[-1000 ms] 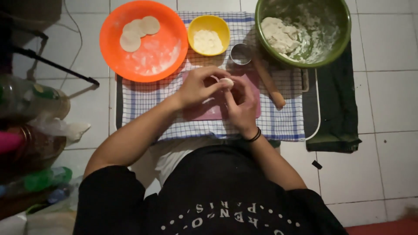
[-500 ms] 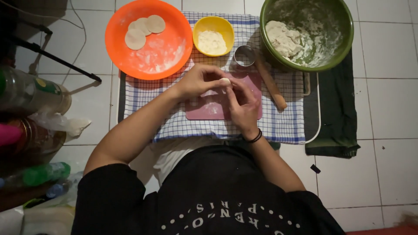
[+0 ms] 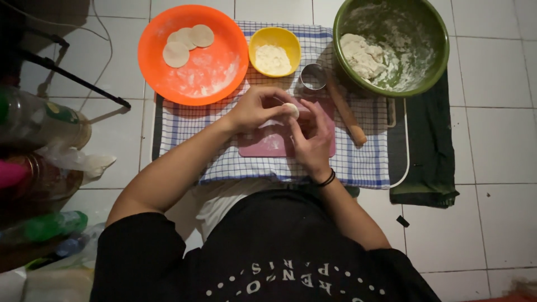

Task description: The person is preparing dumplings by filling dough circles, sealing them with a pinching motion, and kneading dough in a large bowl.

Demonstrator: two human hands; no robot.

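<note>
A small ball of pale dough (image 3: 291, 109) sits between the fingertips of both hands, held just above a pink cutting board (image 3: 268, 146). My left hand (image 3: 257, 107) curls over it from the left. My right hand (image 3: 312, 137), with a dark band at the wrist, pinches it from the right. The board lies on a blue-checked white cloth (image 3: 358, 162) spread on the tiled floor.
An orange bowl (image 3: 193, 56) with flat dough rounds (image 3: 176, 53) stands far left, beside a yellow bowl of flour (image 3: 274, 51). A green bowl (image 3: 391, 45) holds a dough lump (image 3: 362, 55). A metal ring cutter (image 3: 313, 76) and wooden rolling pin (image 3: 347, 112) lie near. Bottles (image 3: 39, 120) crowd the left edge.
Both hands have stayed over the pink board, fingers shifting slightly around the dough ball. The camera view has drifted a little; nothing else has moved.
</note>
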